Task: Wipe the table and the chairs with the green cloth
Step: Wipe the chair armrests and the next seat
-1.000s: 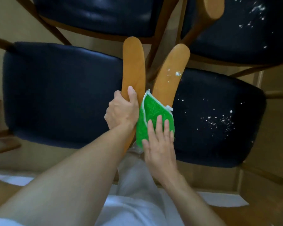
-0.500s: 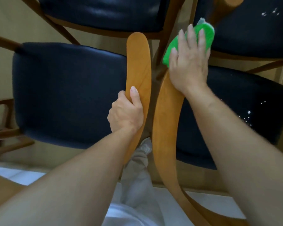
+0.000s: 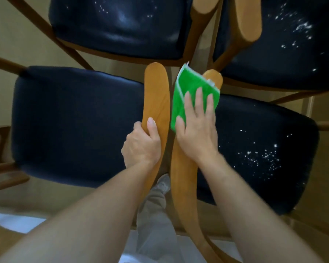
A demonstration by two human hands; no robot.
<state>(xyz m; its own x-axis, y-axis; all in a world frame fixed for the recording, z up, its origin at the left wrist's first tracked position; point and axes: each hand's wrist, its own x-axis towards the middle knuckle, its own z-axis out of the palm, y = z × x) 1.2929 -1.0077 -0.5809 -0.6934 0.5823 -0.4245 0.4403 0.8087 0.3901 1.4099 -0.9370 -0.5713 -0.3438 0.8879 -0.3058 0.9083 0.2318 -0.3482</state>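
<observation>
Right hand [image 3: 196, 130] lies flat, fingers spread, pressing the green cloth [image 3: 190, 92] onto the right wooden armrest [image 3: 180, 179]. The cloth covers the armrest just short of its rounded far tip, which shows bare beyond the cloth's white-edged corner. Half a second ago the same hand and cloth were farther out, over the tip itself; they have come back along the armrest toward the body, though not as near as one second ago.

Left hand [image 3: 142, 145] is closed around the left wooden armrest [image 3: 157, 95], thumb on top, fingers wrapped under the outer edge. Its grip and position are unchanged across all three frames.

The two armrests run side by side, close but not touching at the hands. The dark blue seat [image 3: 74, 126] left of them looks clean; the seat on the right [image 3: 264, 149] carries white specks, densest toward its right side. Two further dark seats lie beyond, and the far right one [image 3: 292, 35] is also speckled white. More of these far seats is in view now than before.
</observation>
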